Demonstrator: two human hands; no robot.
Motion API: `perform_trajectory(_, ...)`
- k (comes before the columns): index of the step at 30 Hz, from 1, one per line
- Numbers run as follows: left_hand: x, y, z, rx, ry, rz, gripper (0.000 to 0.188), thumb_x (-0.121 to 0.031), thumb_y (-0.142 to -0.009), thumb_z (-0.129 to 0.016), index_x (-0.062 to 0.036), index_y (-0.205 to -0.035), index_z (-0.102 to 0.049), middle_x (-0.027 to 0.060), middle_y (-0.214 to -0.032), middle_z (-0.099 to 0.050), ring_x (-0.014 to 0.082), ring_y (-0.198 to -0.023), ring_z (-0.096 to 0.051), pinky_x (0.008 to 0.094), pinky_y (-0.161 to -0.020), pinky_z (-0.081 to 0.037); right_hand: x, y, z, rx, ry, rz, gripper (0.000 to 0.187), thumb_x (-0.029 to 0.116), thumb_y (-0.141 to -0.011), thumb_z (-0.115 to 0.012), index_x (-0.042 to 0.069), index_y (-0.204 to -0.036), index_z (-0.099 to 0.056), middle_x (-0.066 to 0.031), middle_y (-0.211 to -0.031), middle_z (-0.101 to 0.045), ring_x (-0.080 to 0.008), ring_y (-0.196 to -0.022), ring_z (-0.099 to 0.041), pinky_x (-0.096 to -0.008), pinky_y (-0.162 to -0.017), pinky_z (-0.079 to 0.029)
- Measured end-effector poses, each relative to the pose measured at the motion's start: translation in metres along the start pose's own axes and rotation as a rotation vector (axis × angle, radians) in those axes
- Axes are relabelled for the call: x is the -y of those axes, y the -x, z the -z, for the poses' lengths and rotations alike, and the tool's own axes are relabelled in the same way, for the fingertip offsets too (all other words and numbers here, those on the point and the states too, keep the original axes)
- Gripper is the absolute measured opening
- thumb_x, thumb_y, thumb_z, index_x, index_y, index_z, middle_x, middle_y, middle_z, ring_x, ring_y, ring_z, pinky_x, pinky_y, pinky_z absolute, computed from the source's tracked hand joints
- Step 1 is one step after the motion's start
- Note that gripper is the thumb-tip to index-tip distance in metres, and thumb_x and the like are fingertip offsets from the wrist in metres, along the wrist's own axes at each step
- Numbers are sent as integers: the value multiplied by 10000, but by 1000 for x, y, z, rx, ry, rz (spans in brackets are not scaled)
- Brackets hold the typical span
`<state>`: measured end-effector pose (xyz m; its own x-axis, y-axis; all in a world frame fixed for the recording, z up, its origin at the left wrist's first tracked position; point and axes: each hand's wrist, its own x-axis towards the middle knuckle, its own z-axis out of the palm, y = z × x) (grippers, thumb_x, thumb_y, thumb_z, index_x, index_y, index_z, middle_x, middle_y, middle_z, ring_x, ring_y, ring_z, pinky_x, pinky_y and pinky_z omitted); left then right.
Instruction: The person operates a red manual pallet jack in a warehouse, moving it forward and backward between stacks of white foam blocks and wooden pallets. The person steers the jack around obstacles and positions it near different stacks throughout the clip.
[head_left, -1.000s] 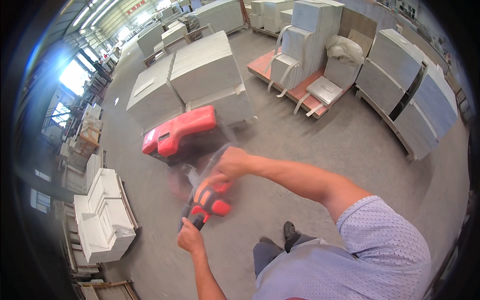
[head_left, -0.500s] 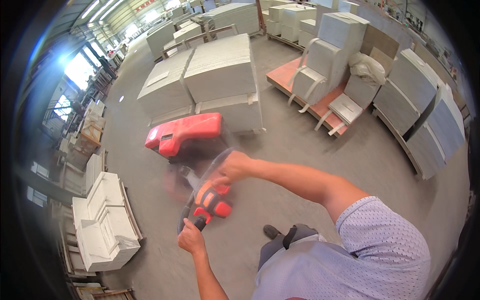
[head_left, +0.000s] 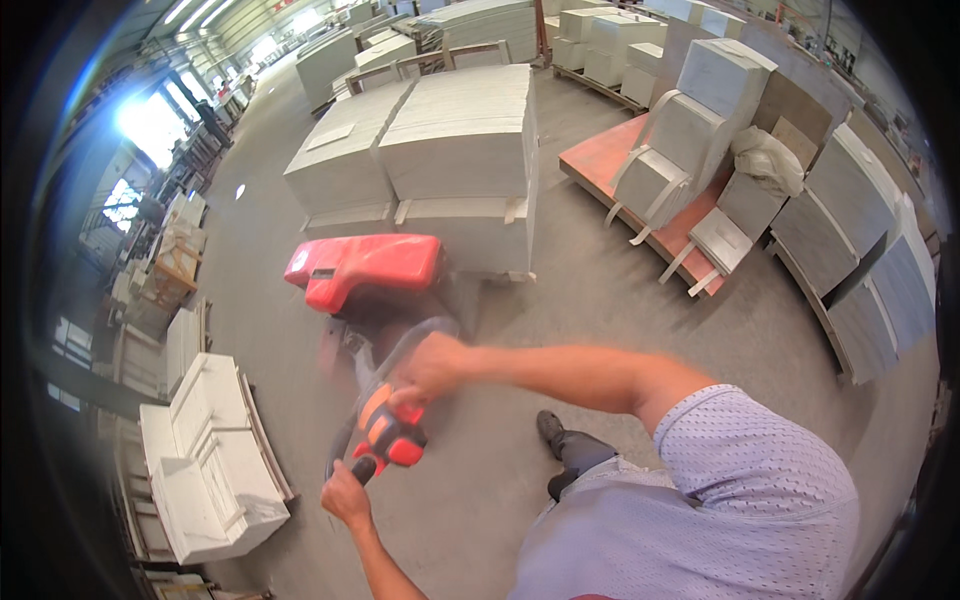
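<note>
A red electric pallet truck stands ahead of me, a little left of the middle. Its steering handle, with an orange and black control head and a dark looped guard, leans back toward me. Around the black grip at the handle's near left end wraps my left hand. My right hand is closed on the far right side of the handle, slightly blurred, its fingertips partly hidden. Just beyond the truck sits a large stack of pale stone slabs. The truck's body hides where its forks are.
White stone pieces rest on racks at the left. To the right are an orange-red pallet carrying wrapped blocks, and stacked grey slabs on a pallet. Grey concrete floor lies between these. More slab stacks stand farther back.
The handle and both my hands have shifted left and slightly nearer. The slab stack and right-hand pallets appear farther right in view. My leg has moved forward.
</note>
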<state>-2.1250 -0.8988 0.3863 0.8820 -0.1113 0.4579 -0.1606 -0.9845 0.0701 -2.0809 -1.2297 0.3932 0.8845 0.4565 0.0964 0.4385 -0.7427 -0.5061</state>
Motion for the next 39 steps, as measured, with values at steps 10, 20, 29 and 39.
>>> perform_trajectory(10, 129, -103, -83, 62, 179, 26, 529, -273, -1016, -441, 50, -630, -603, 275, -660, -592, 470, -638, -574, 567, -606, -380, -4, -130, -32, -127, -78, 53, 818, 713, -922, -417, 24, -550, -654, -167, -565, -607, -356, -567, -623, -462, -549, -462)
perform_trajectory(20, 173, -208, -106, 69, 235, -14, 525, -257, -1028, -422, 25, -629, -613, 242, -614, -596, 438, -576, -587, 535, -574, -405, -4, -231, 0, -62, -53, -38, 716, 649, -950, -426, 41, -711, -719, -172, -670, -666, -345, -667, -681, -462, -561, -489)
perform_trajectory(29, 218, -281, -192, 57, 105, -164, 481, -246, -1002, -463, 9, -626, -623, 233, -644, -625, 434, -599, -612, 552, -573, -445, -42, -336, -40, 80, 90, -181, 743, 717, -941, -367, 95, -750, -727, -149, -717, -675, -341, -700, -655, -452, -572, -472)
perform_trajectory(39, 332, -434, -300, 74, 260, -246, 441, -232, -985, -479, -5, -636, -622, 218, -646, -623, 436, -590, -597, 548, -577, -441, -65, -499, -72, 72, -14, -213, 790, 773, -918, -346, 68, -910, -703, -156, -778, -686, -340, -760, -652, -462, -647, -482)
